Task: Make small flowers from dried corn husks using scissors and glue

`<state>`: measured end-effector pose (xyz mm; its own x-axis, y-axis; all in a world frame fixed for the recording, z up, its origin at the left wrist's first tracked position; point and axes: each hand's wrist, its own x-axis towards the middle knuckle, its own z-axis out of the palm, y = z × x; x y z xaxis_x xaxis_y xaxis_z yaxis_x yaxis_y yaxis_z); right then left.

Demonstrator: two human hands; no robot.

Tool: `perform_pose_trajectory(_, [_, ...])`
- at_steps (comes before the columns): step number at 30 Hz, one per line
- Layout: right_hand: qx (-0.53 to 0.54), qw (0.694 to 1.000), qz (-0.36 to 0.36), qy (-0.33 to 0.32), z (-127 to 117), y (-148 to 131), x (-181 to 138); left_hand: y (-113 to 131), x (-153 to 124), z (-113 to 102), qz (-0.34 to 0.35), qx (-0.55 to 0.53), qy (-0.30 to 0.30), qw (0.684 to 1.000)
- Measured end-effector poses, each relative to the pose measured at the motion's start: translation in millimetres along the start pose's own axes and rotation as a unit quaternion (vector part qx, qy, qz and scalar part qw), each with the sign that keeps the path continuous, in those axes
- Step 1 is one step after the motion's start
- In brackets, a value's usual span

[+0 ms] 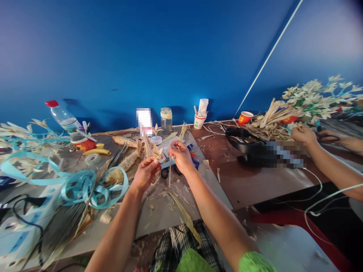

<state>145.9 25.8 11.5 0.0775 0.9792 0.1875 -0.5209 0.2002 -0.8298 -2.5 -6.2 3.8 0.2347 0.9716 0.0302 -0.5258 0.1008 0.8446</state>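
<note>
My left hand (146,172) pinches a pale corn-husk flower (157,152) by its base, its pointed petals facing up. A short light-blue strip of tape or ribbon (168,164) stretches from beneath the flower to my right hand (182,156). The thumb and fingers of that hand are closed, with the strip running into them. Below the hands, black-handled scissors (164,173) lie on the table, partly hidden. A loose coil of light-blue ribbon (82,187) lies left of my left forearm.
Corn cobs (124,166) and husk scraps litter the table. A power strip (25,230), tilted bottle (64,117), glass jar (166,120) and paper cup (200,121) stand around. At right, another person's hand (304,136) works near a black pan-like container (241,145) and husk flowers (314,92).
</note>
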Motion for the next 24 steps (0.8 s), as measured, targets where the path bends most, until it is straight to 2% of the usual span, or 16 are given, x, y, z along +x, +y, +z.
perform_pose_trajectory(4, [-0.033,0.999,-0.008,-0.006,10,6,-8,-3,0,1,0.003,0.009,0.002,1.000])
perform_pose_trajectory(9, [-0.114,0.993,-0.033,0.023,16,14,-12,-3,2,-1,0.020,0.021,0.022,0.999])
perform_pose_trajectory(15, [-0.100,0.995,-0.019,0.016,17,18,-12,-7,5,-3,0.021,0.092,0.040,0.995])
perform_pose_trajectory(20, [-0.133,0.991,-0.032,0.001,21,12,-15,-10,6,-5,0.036,0.124,0.042,0.991])
perform_pose_trajectory(24, [-0.152,0.988,-0.034,-0.018,21,11,-15,-8,5,-5,0.031,0.118,0.041,0.992])
